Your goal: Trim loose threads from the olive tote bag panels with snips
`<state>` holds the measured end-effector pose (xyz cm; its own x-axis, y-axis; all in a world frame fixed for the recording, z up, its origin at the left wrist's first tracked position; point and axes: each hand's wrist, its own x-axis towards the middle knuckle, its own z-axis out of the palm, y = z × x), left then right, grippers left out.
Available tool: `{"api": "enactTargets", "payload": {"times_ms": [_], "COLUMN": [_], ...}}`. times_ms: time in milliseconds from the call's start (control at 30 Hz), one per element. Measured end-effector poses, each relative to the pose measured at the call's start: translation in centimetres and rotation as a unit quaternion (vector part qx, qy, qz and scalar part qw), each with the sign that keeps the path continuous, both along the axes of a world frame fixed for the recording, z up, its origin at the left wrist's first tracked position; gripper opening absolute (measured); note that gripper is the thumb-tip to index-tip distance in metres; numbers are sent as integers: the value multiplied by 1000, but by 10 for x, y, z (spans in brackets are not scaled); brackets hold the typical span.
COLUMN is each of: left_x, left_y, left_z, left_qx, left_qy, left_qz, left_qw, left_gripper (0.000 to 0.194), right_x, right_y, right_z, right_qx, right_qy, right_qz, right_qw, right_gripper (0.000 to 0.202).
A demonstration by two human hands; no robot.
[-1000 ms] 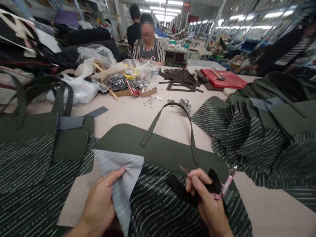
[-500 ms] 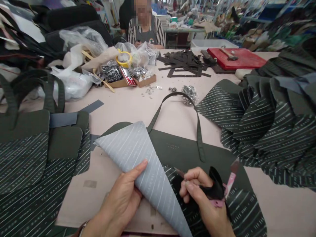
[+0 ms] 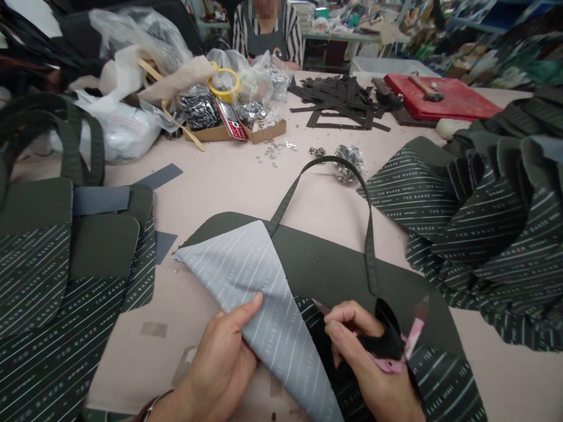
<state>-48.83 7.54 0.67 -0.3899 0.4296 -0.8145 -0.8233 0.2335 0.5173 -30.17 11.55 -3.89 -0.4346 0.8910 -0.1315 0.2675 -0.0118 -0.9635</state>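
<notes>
Head view: dark bag panel (image 3: 325,252) lies mid-surface (image 3: 220,181), left part folded over, pale underside up. Left hand (image 3: 222,354) grips the fold, thumb on top. Right hand (image 3: 367,357), fingers curled, holds pink-handled tool (image 3: 413,339) over panel.

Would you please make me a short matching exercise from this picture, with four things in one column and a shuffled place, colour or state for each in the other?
Things:
1. Hammer
2. Left hand
3. Ring by the plastic bags
4. Middle strap

Places, colours, states:
A. Curved up in an arch
B. Yellow
C. Lying on a red slab
D. Holding striped grey cloth, thumb on top

Right pairs: 1-C, 2-D, 3-B, 4-A
</notes>
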Motion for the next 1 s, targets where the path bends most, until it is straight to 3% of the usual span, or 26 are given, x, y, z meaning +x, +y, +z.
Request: {"api": "enactTargets", "payload": {"times_ms": [133, 233, 367, 500, 600, 833, 1000], "left_x": [1, 2, 1, 1, 0, -1, -1], "left_y": [-2, 0, 8, 10, 5, -7, -8], "left_z": [0, 0, 0, 0, 0, -1, -2], "left_qx": [18, 32, -16, -22, -17, -17, -13], "left_qy": [-27, -42, -33, -19, -8, -10, -13], "left_qz": [-13, -21, -18, -22, -25, -42, -50], "left_qw": [999, 998, 999, 999, 999, 999, 999], "left_gripper": [15, 15, 13, 15, 18, 21, 27], "right_x": [2, -4, -15, -12, -8, -20, -20], "right_y": [0, -1, -3, -8, -12, -19, -17], "right_z": [-2, 2, 5, -2, -4, 12, 7], "right_qx": [-45, -27, 14, -21, -24, -2, 9], "right_qy": [17, -1, -15, 27, 45, 33, 3], "right_qz": [-23, -36, -88, -124, -113, -120, -85], "right_qw": [999, 999, 996, 992, 992, 992, 996], "right_gripper": [21, 21, 26, 18, 13, 6, 6]}}
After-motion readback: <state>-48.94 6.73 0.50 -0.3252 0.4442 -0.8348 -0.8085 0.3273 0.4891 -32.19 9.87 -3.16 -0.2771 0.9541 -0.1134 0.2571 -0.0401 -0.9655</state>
